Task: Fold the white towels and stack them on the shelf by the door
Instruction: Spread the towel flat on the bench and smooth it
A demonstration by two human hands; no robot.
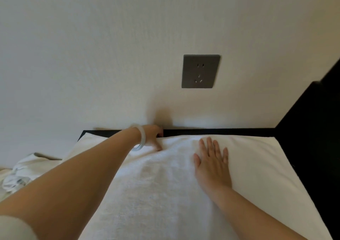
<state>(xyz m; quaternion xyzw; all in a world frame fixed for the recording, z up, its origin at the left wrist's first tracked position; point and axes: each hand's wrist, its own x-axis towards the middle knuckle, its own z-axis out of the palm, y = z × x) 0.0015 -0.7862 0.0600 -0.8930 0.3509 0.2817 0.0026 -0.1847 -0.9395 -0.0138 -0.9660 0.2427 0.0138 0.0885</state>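
Observation:
A white towel [165, 193] lies spread over a black surface [303, 147] that meets the wall. My left hand [153, 135], with a pale bangle on the wrist, grips the towel's far edge near the wall, thumb on top and fingers curled behind the edge. To its right my right hand [211, 158] lies flat on the towel with straight, spread fingers, pressing it down. The towel's near end runs out of view at the bottom.
A grey wall socket [200, 71] sits on the cream wall above the towel. A crumpled heap of white cloth [20, 175] lies at the left, lower than the black surface. The black surface continues as a tall dark panel [323, 100] at the right.

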